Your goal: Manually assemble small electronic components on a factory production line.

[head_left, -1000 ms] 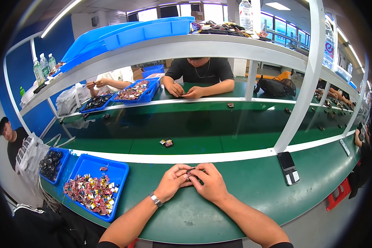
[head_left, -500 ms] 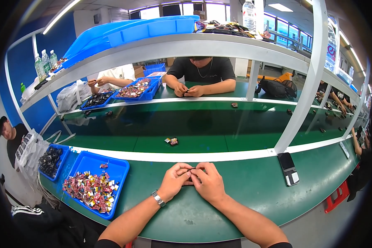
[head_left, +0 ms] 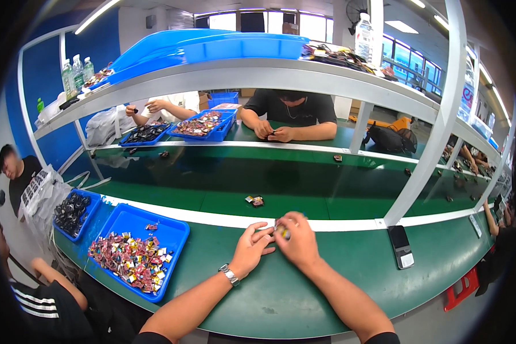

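Note:
My right hand (head_left: 297, 243) is closed, slightly blurred, around a small electronic part (head_left: 284, 231) with a yellow patch, above the green bench. Most of that part is hidden by the fingers. Just left of it, my left hand (head_left: 250, 249), with a metal watch on the wrist, has its fingers apart and nothing in them. A blue tray (head_left: 181, 228) to the left holds a heap of small red, white and yellow electronic parts (head_left: 133, 261). Two similar pieces (head_left: 257, 200) lie on the green belt beyond my hands.
A smaller blue tray (head_left: 92, 213) of black parts stands at far left. A phone-like black device (head_left: 400, 246) lies to the right. White posts (head_left: 427, 137) and a shelf (head_left: 235, 71) rise ahead. Across the belt, a person (head_left: 292, 117) handles something small; another person sits at lower left.
My hands have moved apart from their shared hold; the right hand now has the part alone, and the left fingers have spread. The view has shifted slightly. Someone's arm has appeared at lower left.

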Tool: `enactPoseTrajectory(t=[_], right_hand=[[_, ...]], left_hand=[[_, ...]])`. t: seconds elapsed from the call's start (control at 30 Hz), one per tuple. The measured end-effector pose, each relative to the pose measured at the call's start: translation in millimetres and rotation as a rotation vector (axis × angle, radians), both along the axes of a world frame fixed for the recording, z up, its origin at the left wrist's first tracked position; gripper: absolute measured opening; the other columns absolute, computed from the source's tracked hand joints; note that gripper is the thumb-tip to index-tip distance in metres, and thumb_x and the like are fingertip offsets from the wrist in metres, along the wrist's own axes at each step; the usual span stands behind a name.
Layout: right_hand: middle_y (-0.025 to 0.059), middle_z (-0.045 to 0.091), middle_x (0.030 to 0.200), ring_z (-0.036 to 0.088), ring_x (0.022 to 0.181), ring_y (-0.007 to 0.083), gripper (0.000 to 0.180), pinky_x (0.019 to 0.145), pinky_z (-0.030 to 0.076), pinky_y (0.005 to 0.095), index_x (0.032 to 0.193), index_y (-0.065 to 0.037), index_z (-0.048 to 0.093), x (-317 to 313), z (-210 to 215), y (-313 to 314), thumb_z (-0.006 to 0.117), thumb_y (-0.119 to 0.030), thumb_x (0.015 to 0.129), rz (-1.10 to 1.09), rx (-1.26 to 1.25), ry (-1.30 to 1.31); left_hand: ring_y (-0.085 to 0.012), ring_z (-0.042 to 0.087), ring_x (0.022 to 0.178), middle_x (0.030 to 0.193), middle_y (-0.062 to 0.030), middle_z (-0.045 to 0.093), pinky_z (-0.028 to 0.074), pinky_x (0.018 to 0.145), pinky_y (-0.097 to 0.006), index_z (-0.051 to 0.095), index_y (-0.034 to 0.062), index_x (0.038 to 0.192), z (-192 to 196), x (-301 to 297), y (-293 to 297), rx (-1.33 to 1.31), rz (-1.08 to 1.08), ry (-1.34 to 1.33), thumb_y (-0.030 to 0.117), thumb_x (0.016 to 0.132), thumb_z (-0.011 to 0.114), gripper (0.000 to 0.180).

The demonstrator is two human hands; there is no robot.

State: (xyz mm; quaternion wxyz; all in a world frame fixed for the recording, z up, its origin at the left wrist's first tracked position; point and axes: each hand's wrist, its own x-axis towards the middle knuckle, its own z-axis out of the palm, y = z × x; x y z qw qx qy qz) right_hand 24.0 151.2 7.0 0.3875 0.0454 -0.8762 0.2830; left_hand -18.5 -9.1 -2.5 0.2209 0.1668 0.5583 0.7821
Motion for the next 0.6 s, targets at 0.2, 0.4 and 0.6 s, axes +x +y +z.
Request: enactPoseTrajectory(t=[0.2, 0.4, 0.6], right_hand=[[0.0153, 0.063, 0.113, 0.061, 0.106, 0.0354, 0.038, 0.092, 0.051, 0.0433, 0.112, -0.002, 0.066, -77.8, -20.3, 85.2, 0.077, -0.010, 0.076, -0.359, -0.041, -0.133], [0.0179, 0.055, 0.132, 0.056, 0.116, 0.0363, 0.065, 0.097, 0.047, 0.0450, 0.139, -0.015, 0.056, -27.0, 17.8, 16.3, 0.076, -0.009, 0.077, -0.091, 0.308, -0.005], [0.0164, 0.055, 0.128, 0.061, 0.107, 0.0320, 0.082, 0.085, 0.050, 0.0408, 0.145, -0.030, 0.053, 48.0, 11.7, 1.1, 0.074, -0.005, 0.070, 0.121, 0.450, -0.078]], left_hand=[[-0.0162, 0.070, 0.099, 0.112, -0.0105, 0.071, 0.057, 0.082, -0.029, 0.063, -0.0028, 0.115, -6.7, -5.6, 1.2, -0.162, 0.051, 0.366, 0.005, 0.098, 0.055, 0.019], [-0.0156, 0.067, 0.092, 0.111, -0.0122, 0.068, 0.058, 0.073, -0.029, 0.056, -0.0037, 0.125, -5.6, -21.4, -19.3, 0.027, 0.125, 0.148, 0.015, 0.100, 0.060, 0.031], [-0.0058, 0.057, 0.083, 0.100, -0.0001, 0.063, 0.049, 0.072, -0.023, 0.058, 0.0016, 0.126, 16.9, 7.4, -19.2, 0.058, -0.338, 0.240, 0.014, 0.098, 0.064, 0.031]])
